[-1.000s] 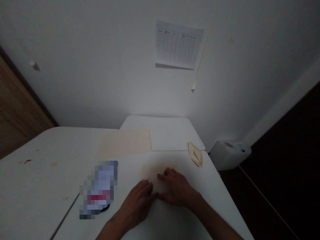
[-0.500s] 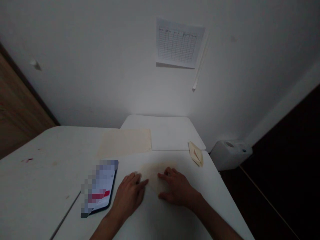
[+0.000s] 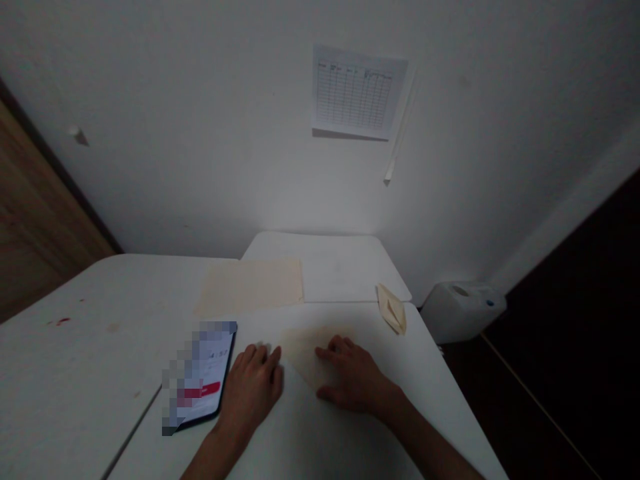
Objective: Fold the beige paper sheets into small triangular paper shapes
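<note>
A thin cream sheet of paper (image 3: 304,357) lies flat on the white table in front of me, with a slanted edge running towards my right thumb. My right hand (image 3: 354,375) rests on it, thumb and index finger spread apart, the other fingers bent. To the left of the sheet, my left hand (image 3: 254,381) lies on the table with its fingers loosely bent and nothing visible in them. Its index fingertip is close to the paper's left corner. A phone (image 3: 207,373) with a lit screen, partly pixelated, lies just left of that hand.
Another cream sheet (image 3: 253,287) lies flat farther back. A folded cream paper piece (image 3: 392,309) sits near the right edge of the white table (image 3: 345,270). A white plastic container (image 3: 463,310) stands beyond that edge. A printed chart (image 3: 357,93) hangs on the wall.
My left hand has moved left, away from the paper's slanted edge and closer to the phone. My right hand stays in place on the sheet.
</note>
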`<state>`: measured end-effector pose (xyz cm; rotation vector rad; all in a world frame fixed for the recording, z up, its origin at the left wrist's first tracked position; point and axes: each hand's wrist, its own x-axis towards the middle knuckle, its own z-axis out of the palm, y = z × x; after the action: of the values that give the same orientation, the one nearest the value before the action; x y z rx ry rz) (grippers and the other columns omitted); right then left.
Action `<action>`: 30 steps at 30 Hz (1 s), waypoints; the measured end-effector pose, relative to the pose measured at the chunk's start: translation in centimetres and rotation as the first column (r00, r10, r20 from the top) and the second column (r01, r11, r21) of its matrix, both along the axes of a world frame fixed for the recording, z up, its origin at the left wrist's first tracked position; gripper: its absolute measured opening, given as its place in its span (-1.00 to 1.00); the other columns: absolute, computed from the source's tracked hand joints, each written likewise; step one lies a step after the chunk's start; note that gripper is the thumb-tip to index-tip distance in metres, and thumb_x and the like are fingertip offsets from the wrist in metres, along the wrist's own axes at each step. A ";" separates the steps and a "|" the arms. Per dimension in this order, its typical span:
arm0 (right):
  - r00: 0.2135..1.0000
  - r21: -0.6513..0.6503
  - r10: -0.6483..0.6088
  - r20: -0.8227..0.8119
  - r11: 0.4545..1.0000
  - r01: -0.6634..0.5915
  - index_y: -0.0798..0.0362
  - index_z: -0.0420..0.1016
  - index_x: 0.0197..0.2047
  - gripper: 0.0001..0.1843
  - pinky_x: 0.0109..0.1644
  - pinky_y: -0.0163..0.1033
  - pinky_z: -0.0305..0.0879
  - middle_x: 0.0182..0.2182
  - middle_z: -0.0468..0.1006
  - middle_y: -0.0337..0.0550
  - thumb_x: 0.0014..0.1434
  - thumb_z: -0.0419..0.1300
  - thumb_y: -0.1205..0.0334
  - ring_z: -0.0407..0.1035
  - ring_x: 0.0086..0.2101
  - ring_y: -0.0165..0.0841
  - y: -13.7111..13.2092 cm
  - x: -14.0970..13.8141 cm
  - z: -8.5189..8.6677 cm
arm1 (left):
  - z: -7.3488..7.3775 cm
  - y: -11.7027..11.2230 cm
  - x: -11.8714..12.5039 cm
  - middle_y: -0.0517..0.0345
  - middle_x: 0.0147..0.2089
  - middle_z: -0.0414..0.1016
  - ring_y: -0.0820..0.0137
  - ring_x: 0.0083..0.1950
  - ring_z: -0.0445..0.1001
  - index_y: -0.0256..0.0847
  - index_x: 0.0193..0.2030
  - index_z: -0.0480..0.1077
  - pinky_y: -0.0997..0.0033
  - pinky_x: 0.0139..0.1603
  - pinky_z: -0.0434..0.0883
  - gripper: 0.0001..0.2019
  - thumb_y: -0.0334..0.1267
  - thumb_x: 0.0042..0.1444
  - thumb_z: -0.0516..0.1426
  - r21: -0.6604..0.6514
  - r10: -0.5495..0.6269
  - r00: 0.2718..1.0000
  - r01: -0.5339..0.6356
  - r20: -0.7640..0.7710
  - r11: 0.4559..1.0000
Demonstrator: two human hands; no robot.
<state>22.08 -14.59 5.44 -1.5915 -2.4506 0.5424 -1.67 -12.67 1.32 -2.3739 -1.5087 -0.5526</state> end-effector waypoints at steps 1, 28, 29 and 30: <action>1.000 -0.002 0.001 0.001 1.000 -0.001 -0.10 0.23 0.26 -0.19 0.15 -0.06 0.13 0.09 0.30 -0.06 -0.04 0.29 -0.11 0.20 0.05 -0.10 0.0 0.0 0.0 | 0.1 -0.1 0.1 -0.08 -0.23 0.47 0.08 -0.13 0.41 -0.25 -0.12 0.49 0.04 -0.10 0.40 -0.75 -0.34 0.13 0.03 0.002 -0.005 1.000 0.005 -0.001 1.000; 0.998 0.044 0.000 -0.058 0.999 0.003 -0.07 0.25 0.26 -0.18 0.15 -0.07 0.16 0.04 0.35 -0.04 -0.05 0.33 -0.08 0.24 0.03 -0.13 -0.1 0.3 -0.6 | -0.9 -0.4 3.6 -0.10 0.01 0.43 0.12 0.07 0.37 -0.25 -0.08 0.44 0.07 0.06 0.43 -0.78 -0.25 0.17 0.12 -0.131 -0.194 0.951 0.230 0.242 0.964; 0.998 0.044 0.005 -0.068 0.999 -0.002 -0.07 0.25 0.26 -0.19 0.16 -0.08 0.15 0.04 0.35 -0.05 -0.04 0.33 -0.08 0.23 0.03 -0.14 -0.1 0.6 -0.6 | -0.9 -0.4 3.6 -0.10 0.01 0.42 0.12 0.07 0.37 -0.25 -0.07 0.44 0.06 0.08 0.41 -0.78 -0.24 0.16 0.13 -0.136 -0.193 0.951 0.230 0.243 0.964; 0.997 0.044 0.009 -0.078 0.999 -0.006 -0.07 0.26 0.25 -0.20 0.17 -0.08 0.13 0.05 0.35 -0.05 -0.03 0.33 -0.08 0.23 0.04 -0.15 -0.2 0.9 -0.7 | -0.8 -0.4 3.7 -0.10 0.02 0.42 0.11 0.07 0.36 -0.26 -0.07 0.43 0.05 0.08 0.40 -0.77 -0.23 0.16 0.13 -0.141 -0.192 0.951 0.231 0.243 0.963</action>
<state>22.98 -14.75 4.75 -1.5160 -2.3956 0.5378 1.99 -13.02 0.52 -2.7038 -1.4473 -0.8007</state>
